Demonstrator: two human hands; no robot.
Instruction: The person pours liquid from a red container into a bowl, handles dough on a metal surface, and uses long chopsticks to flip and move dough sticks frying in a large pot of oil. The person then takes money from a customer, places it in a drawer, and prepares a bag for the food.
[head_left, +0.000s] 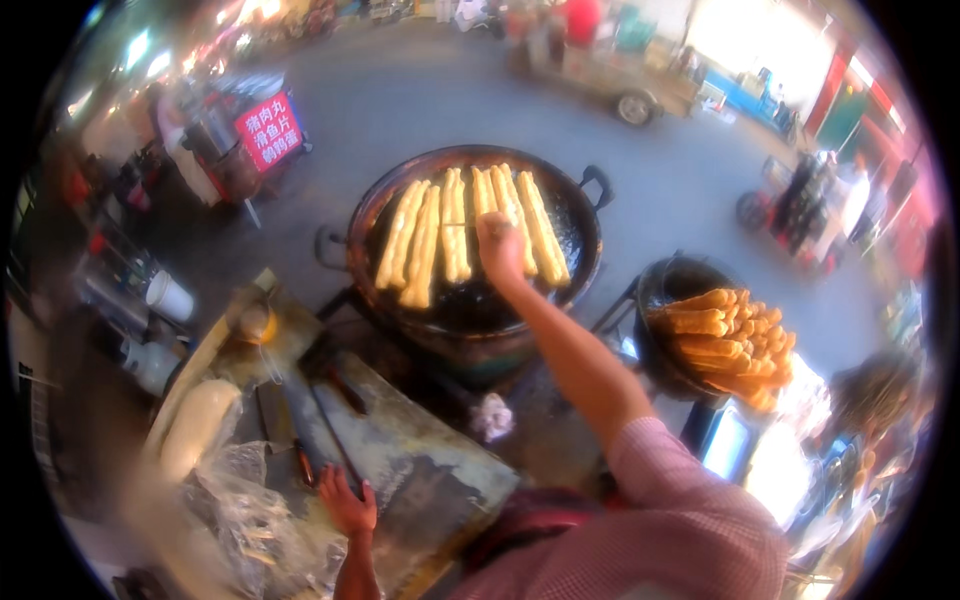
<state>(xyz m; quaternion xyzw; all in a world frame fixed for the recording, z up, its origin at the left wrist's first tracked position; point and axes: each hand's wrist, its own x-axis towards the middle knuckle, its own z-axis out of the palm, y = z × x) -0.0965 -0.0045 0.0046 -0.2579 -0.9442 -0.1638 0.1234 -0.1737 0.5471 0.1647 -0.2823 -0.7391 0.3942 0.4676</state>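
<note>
A wide, dark metal wok (361, 296) of oil holds several pale yellow fried dough sticks (422, 247) lying side by side. Over its middle is my right hand (501, 244), its fingers curled around what looks like a thin stick, perhaps chopsticks, that reaches left across the dough. My left hand (349, 501) rests at the worktable (442, 457), fingers spread, close to the end of a long thin dark rod (335, 431). A red-brown handle (304, 463) lies just left of those fingers.
Browned dough sticks (724, 337) fill a dark basket or pan (660, 277) at the right. Raw dough (201, 427) and clear plastic (251, 517) lie at the left. A gas cylinder (150, 366), a white bucket (170, 296) and a food cart with a red sign (268, 131) stand beyond.
</note>
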